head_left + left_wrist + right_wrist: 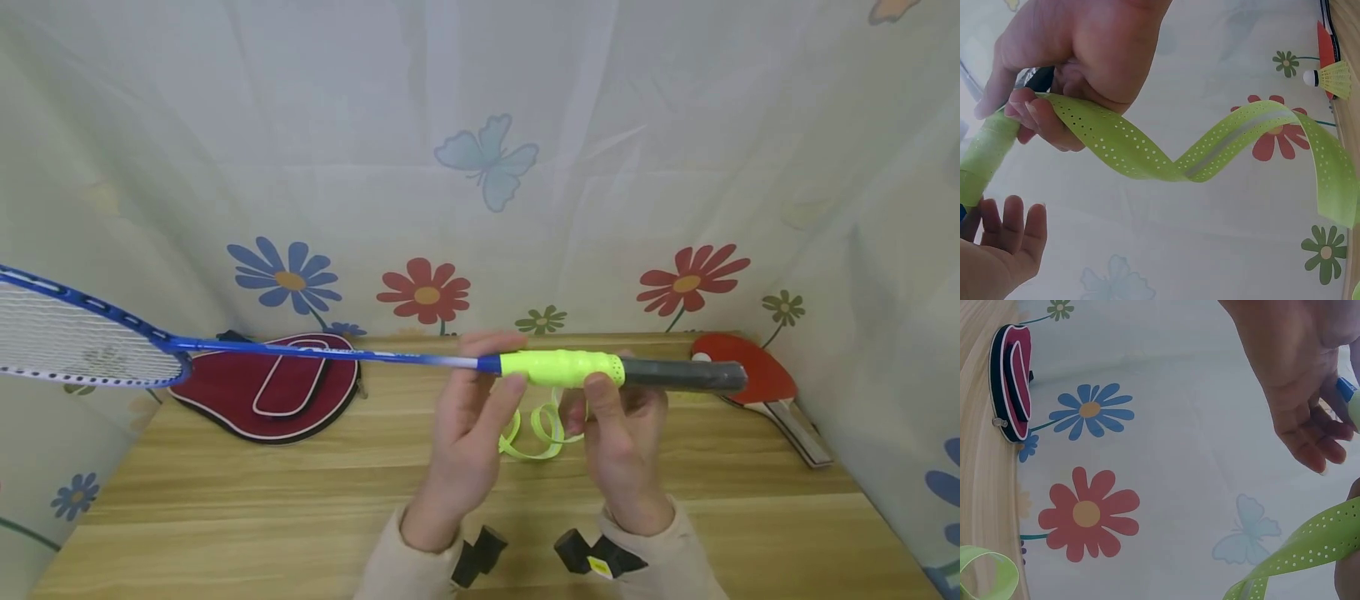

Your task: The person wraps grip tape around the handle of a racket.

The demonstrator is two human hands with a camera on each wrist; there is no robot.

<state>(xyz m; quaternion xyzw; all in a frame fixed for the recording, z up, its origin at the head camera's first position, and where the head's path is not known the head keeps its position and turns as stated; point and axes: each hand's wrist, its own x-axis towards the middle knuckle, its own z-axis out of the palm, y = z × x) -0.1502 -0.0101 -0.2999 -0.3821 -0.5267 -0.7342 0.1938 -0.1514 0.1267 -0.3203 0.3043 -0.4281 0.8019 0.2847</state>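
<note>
Left hand (467, 437) has the racket (375, 357) pinched at the yellow-green wrap's (558, 367) 9 o'clock end, right hand (624, 446) pinching its 3 o'clock edge. If the right one slips, that twisted loose tape (1147, 157) probably unwinds. Racket head (75, 337) is cut off at 9 o'clock; right fingers are mostly hidden behind the handle (678, 375).

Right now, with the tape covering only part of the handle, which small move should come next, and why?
Probably turn the racket slightly with the left hand while the right hand guides the tape onto the dark handle: the wrapped turns stop at the right hand, dark handle shows beyond them, and the tape's free length hangs slack.
</note>
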